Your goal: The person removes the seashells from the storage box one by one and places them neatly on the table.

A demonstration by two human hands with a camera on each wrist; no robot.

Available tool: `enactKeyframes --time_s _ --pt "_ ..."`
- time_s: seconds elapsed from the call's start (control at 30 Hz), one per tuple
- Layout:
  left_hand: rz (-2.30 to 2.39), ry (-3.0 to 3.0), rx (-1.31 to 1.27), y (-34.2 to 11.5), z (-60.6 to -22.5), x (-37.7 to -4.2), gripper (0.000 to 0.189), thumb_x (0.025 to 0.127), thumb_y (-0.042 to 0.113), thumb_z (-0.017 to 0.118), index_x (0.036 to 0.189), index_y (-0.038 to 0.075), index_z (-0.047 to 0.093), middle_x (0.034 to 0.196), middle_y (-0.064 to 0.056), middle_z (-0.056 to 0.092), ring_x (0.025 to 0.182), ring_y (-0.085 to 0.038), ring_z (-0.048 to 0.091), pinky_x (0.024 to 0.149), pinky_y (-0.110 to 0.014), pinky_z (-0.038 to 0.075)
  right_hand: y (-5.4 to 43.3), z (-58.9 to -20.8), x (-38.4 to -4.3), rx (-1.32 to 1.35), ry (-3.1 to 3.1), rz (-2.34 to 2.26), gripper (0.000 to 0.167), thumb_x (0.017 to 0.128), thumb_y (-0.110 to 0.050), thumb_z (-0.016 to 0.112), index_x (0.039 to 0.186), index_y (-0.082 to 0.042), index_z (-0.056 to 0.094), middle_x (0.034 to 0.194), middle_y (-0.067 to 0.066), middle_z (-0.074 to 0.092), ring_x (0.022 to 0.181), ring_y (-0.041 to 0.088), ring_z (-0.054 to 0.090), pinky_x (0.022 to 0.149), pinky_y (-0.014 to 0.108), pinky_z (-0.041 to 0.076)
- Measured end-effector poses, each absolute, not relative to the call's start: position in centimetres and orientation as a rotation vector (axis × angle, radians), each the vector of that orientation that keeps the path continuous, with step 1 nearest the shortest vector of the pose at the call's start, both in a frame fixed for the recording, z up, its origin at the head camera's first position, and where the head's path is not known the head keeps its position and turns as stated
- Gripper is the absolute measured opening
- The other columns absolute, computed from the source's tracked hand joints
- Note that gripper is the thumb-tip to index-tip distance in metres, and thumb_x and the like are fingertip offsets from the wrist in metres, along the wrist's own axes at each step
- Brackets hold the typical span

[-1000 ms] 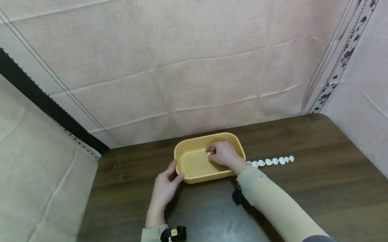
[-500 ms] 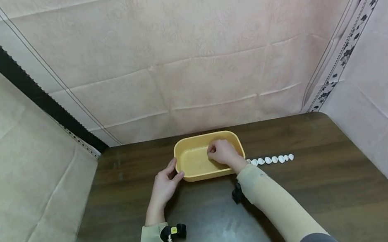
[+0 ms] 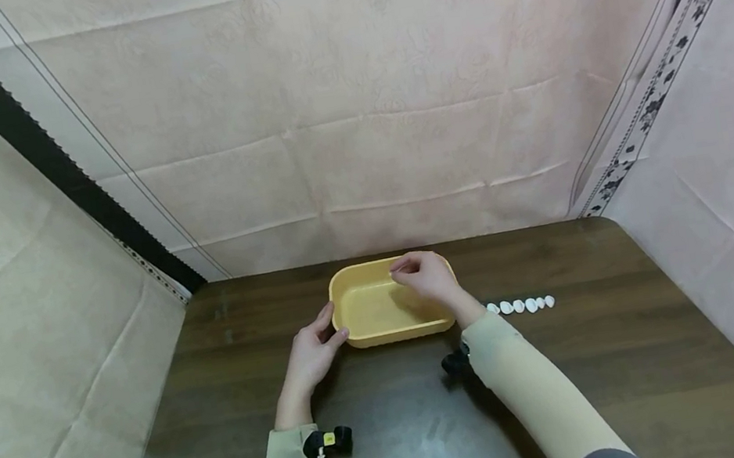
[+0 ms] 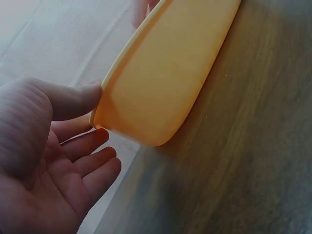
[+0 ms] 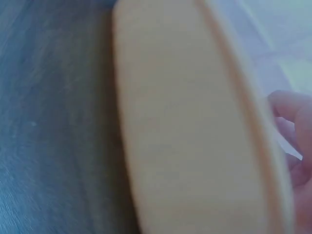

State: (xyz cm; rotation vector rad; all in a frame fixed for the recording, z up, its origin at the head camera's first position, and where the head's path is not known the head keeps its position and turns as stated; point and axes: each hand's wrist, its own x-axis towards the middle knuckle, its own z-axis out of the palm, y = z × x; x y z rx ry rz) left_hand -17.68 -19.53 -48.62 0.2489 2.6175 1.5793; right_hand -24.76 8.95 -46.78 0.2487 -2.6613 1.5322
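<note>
A shallow yellow plastic tray (image 3: 390, 335) sits at the far part of the table. My left hand (image 3: 309, 356) grips its left end; in the left wrist view the thumb (image 4: 80, 99) presses the tray's rim (image 4: 119, 63), with the forefinger behind it and the other fingers spread loosely below. Above the tray's right side hovers my right hand (image 3: 424, 274), thumb and fingers bent together in a pinch, with a tiny white speck of a small white piece at the tips. The right wrist view is blurred and shows the tray's side wall (image 5: 180, 117) with curled fingers (image 5: 287, 105) beyond the rim.
A row of several small white rounded pieces (image 3: 519, 306) lies on the brown wooden table (image 3: 613, 350), right of the tray, partly hidden by the right forearm. Pale cloth (image 3: 368, 142) hangs behind the table and at both sides.
My right hand, earlier low inside the tray with a small white piece at its fingertips, has risen toward the tray's far rim and slightly right. The left hand keeps its place.
</note>
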Motion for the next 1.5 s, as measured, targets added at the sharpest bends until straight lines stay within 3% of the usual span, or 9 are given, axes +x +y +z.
enactKeyframes --time_s 0.23,0.4,0.5,0.7,0.83,1.03,1.2,1.33,1.5 --pt "1.601 2.607 0.251 -19.3 -49.0 -17.6 0.064 0.104 0.014 0.072 0.161 0.004 0.044 0.166 -0.011 0.042 0.151 -0.031 0.044 0.121 -0.051 0.038 13.5 -45.8 -22.4 0.113 -2.46 1.848 0.028 0.1 -0.028 0.08 0.117 -0.006 0.08 0.105 0.01 0.076 0.091 0.021 0.067 0.083 0.041 0.061" --pt "1.599 2.614 0.242 -19.3 -49.0 -17.7 0.063 0.104 0.014 0.072 0.16 0.004 0.045 0.166 -0.011 0.042 0.151 -0.031 0.044 0.121 -0.05 0.038 18.1 -45.9 -20.4 -0.056 -2.47 1.807 0.04 0.098 -0.039 0.081 0.123 -0.008 0.079 0.111 0.002 0.076 0.095 0.019 0.066 0.081 0.033 0.058" --pt "1.595 2.614 0.23 -19.4 -48.9 -17.7 0.063 0.104 0.015 0.072 0.16 0.004 0.045 0.166 -0.011 0.043 0.151 -0.03 0.044 0.121 -0.05 0.038 21.3 -46.4 -19.1 -0.138 -2.446 1.804 0.045 0.098 -0.038 0.081 0.127 -0.005 0.077 0.108 -0.002 0.076 0.093 0.021 0.068 0.08 0.032 0.058" --pt "1.584 2.607 0.213 -19.3 -48.6 -17.7 0.064 0.104 0.015 0.072 0.161 0.005 0.044 0.166 -0.011 0.042 0.152 -0.03 0.043 0.122 -0.051 0.037 27.7 -47.3 -16.3 -0.334 -2.442 1.77 0.053 0.099 -0.038 0.079 0.136 -0.001 0.072 0.103 -0.012 0.076 0.09 0.014 0.072 0.081 0.028 0.061" --pt "1.585 2.605 0.215 -19.3 -48.6 -17.7 0.063 0.105 0.014 0.071 0.161 0.004 0.044 0.166 -0.011 0.041 0.152 -0.03 0.042 0.122 -0.05 0.037 31.1 -48.2 -14.7 -0.468 -2.451 1.735 0.053 0.101 -0.035 0.077 0.137 0.003 0.069 0.103 -0.013 0.075 0.09 0.006 0.07 0.079 0.021 0.061" --pt "1.6 2.592 0.224 -19.2 -48.6 -17.7 0.063 0.105 0.014 0.071 0.161 0.002 0.043 0.167 -0.012 0.041 0.153 -0.03 0.041 0.123 -0.05 0.036 33.6 -49.7 -13.3 -0.602 -2.5 1.654 0.049 0.102 -0.031 0.076 0.133 0.006 0.071 0.113 0.0 0.074 0.087 0.003 0.07 0.076 0.019 0.061" --pt "1.598 2.595 0.236 -19.3 -48.6 -17.8 0.063 0.105 0.013 0.07 0.161 0.002 0.043 0.167 -0.013 0.04 0.153 -0.03 0.04 0.123 -0.05 0.035 33.8 -50.3 -13.1 -0.656 -2.602 1.467 0.042 0.1 -0.03 0.077 0.124 0.004 0.077 0.106 0.005 0.078 0.076 0.0 0.07 0.067 0.018 0.059" --pt "1.605 2.593 0.234 -19.3 -48.8 -17.8 0.063 0.105 0.014 0.071 0.161 0.002 0.043 0.167 -0.013 0.04 0.153 -0.03 0.04 0.123 -0.049 0.035 33.5 -50.3 -13.1 -0.656 -2.685 1.302 0.038 0.1 -0.033 0.076 0.118 0.0 0.081 0.1 0.008 0.08 0.079 0.011 0.074 0.068 0.024 0.057" --pt "1.607 2.589 0.234 -19.4 -48.8 -17.8 0.064 0.105 0.014 0.071 0.161 0.002 0.043 0.167 -0.012 0.04 0.154 -0.029 0.039 0.124 -0.049 0.035 33.3 -50.4 -13.0 -0.611 -2.774 1.112 0.039 0.101 -0.038 0.072 0.114 -0.003 0.082 0.105 0.016 0.08 0.107 0.039 0.065 0.082 0.042 0.049"
